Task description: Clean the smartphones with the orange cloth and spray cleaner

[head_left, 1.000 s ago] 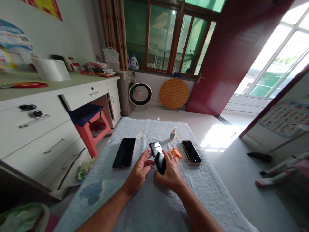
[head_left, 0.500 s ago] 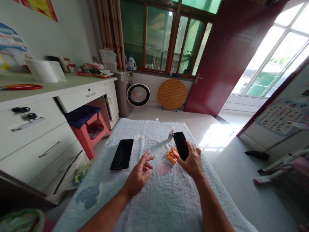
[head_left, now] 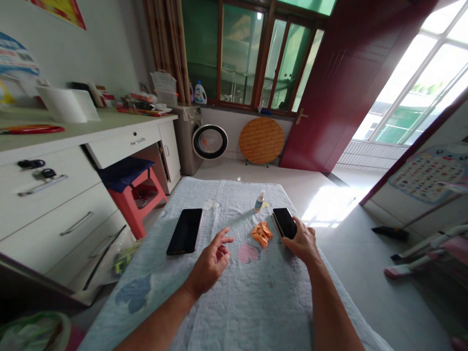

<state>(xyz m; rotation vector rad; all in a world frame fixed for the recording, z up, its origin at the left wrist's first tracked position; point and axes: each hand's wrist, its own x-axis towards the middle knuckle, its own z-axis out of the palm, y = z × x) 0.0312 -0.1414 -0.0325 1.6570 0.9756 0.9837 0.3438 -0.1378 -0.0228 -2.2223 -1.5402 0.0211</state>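
Note:
My right hand (head_left: 303, 239) grips a black smartphone (head_left: 285, 222) by its near end and right side, low over the cloth-covered table (head_left: 234, 307). Whether the phone touches the cloth I cannot tell. Just left of it lies a crumpled orange cloth (head_left: 262, 234). Behind that a small spray bottle (head_left: 259, 201) with a white top stands upright. My left hand (head_left: 210, 263) hovers over the table with its fingers apart, holding nothing. A larger black tablet (head_left: 185, 231) lies flat to the left of it, screen up.
A white desk (head_left: 127, 131) runs along the left, with a pink stool (head_left: 141, 195) under it. Beyond the table are a washing machine (head_left: 188, 141) with its door open and a round wooden board (head_left: 261, 140). A red door (head_left: 340, 87) stands at the right.
My right hand has moved right and lowered the smartphone, away from the orange cloth, which now shows fully. My left hand has hardly moved.

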